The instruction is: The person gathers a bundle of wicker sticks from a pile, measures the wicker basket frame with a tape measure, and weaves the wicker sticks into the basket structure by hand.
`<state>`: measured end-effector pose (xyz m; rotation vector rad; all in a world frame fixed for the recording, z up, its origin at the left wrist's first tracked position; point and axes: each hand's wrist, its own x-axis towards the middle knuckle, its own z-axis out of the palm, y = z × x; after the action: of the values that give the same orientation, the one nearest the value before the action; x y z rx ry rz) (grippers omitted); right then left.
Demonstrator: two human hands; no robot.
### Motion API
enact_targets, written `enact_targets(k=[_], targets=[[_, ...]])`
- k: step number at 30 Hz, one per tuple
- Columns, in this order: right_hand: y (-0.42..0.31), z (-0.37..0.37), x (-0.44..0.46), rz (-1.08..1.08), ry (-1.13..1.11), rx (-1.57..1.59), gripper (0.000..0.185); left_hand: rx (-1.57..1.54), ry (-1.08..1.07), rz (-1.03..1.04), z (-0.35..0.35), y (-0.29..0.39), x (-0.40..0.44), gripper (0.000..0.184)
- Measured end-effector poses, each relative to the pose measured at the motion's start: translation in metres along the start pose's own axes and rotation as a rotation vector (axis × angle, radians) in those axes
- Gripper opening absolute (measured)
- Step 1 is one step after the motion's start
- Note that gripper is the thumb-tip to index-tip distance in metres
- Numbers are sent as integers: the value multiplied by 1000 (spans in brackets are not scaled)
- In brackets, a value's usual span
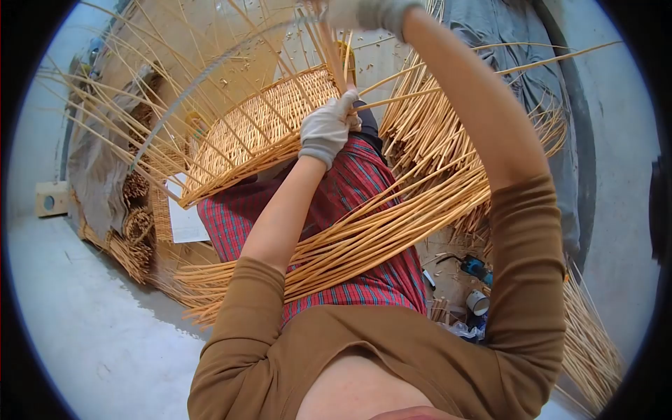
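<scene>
A partly woven wicker basket (259, 119) lies tilted across my lap, with upright stakes fanning out toward the top left. My left hand (327, 128), in a pale glove, is closed at the basket's right corner, around the base of the stakes. Raised at the top edge is my right hand (371, 10), also gloved and blurred, its fingers partly cut off by the frame. A pale curved strip (189, 87) arcs from near that hand down to the left. A bundle of long willow rods (378, 234) rests over the red checked cloth (234, 224) on my lap.
More rods (427, 126) are heaped at the right beside a grey cloth (521, 91). Rolled bundles (138, 224) stand at the left. A blue and black tool (476, 267) and a small can (478, 302) lie on the floor at the lower right, near further rods (584, 336).
</scene>
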<state>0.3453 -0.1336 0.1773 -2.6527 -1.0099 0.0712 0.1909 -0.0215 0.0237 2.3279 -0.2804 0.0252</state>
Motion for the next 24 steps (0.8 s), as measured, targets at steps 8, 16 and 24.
enact_targets(k=[8,16,24], targets=[[-131,150,-238,-193,-480,850,51,170,-4,0,4,-15,-6,42],[131,79,-131,78,353,-495,36,326,96,-31,10,-12,-7,43],[148,148,-183,373,206,-69,44,215,197,62,15,-19,-8,51]])
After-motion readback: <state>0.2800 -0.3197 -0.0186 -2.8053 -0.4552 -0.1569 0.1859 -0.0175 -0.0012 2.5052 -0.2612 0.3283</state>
